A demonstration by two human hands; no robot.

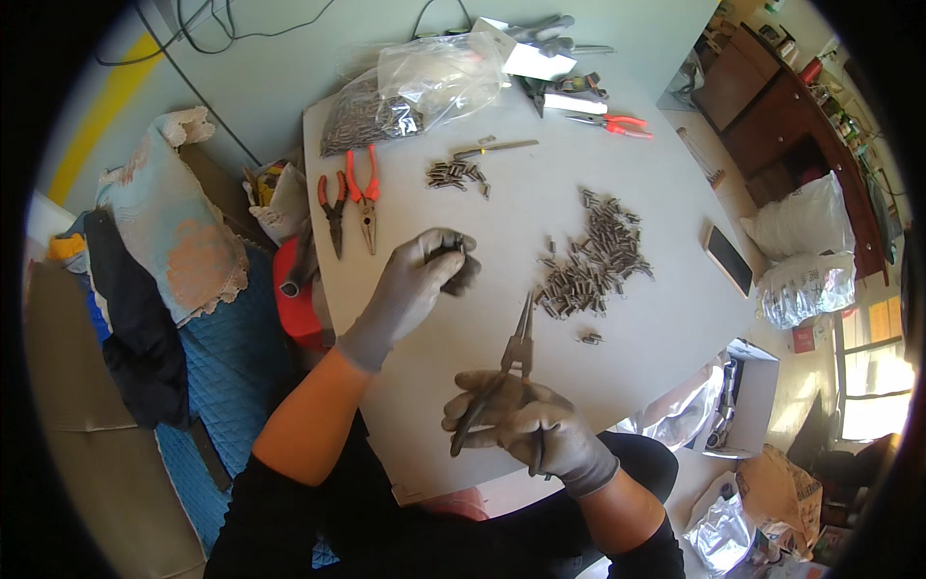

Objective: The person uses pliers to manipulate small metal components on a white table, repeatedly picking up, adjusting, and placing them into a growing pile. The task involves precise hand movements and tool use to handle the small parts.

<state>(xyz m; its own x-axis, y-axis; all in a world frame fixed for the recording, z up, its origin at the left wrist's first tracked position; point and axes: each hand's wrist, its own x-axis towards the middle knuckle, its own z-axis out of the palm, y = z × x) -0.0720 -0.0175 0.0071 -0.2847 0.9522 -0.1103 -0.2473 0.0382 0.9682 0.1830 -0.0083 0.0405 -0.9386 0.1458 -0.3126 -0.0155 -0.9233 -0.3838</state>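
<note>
My left hand (427, 271), in a grey work glove, curls over the left-centre of the table around a small dark piece that looks like a metal spring. In my right hand (535, 427), also gloved, are long-nose pliers (518, 351), jaws pointing up the table and handles against the palm. Just beyond their tips spreads a large pile of small metal coil springs (600, 253), with a few loose ones (591, 338) nearer me. A smaller heap of springs (454, 174) lies beyond my left hand.
Two red-handled pliers (365, 203) (333, 213) lie at the table's left. Behind are a plastic bag of springs (369, 119), a slim tool (499, 149) and more red-handled pliers (611, 124). A smartphone (728, 260) lies near the right edge; an open box (752, 405) stands beyond it.
</note>
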